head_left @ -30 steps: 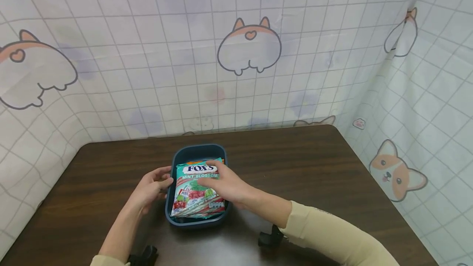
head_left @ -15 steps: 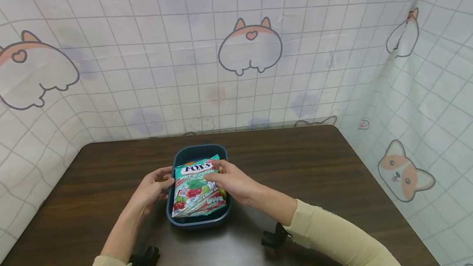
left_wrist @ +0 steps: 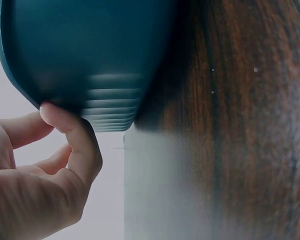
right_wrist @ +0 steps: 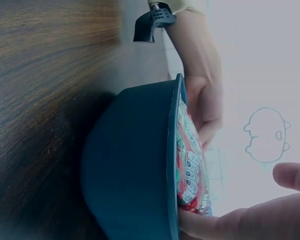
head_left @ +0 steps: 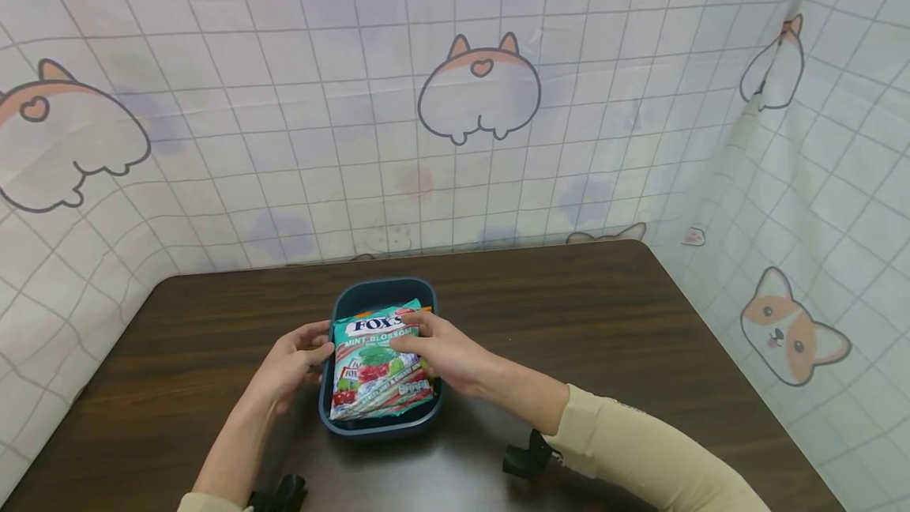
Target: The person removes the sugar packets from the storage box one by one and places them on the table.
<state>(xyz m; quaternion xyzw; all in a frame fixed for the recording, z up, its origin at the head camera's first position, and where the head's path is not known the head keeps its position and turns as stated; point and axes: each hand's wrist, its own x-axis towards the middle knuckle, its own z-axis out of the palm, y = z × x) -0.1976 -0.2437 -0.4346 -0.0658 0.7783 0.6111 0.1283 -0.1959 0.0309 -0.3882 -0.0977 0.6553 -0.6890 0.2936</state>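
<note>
A dark blue plastic bin [head_left: 389,291] holds a teal and red FOX'S Mint Blossom candy bag [head_left: 377,370]. Orange and yellow bits of other packets peek out around that bag. My left hand [head_left: 287,362] grips the bin's left rim, thumb on top and fingers curled at the outside, as the left wrist view also shows. At the bag's upper right edge is my right hand [head_left: 448,350]. In the right wrist view one finger [right_wrist: 205,225] reaches inside the rim beside the bag, while the thumb [right_wrist: 290,175] is raised apart from it.
The bin stands on a dark brown wood table [head_left: 554,314]. Behind and to the right hangs a white grid-patterned cloth [head_left: 604,101] with corgi drawings. Black wrist devices [head_left: 528,457] sit below each forearm, near the cream sleeves [head_left: 626,441].
The candy bag has shifted slightly left and turned a little, uncovering yellow packaging at its right side. My right hand has moved slightly to the right; my left hand stays on the rim.
</note>
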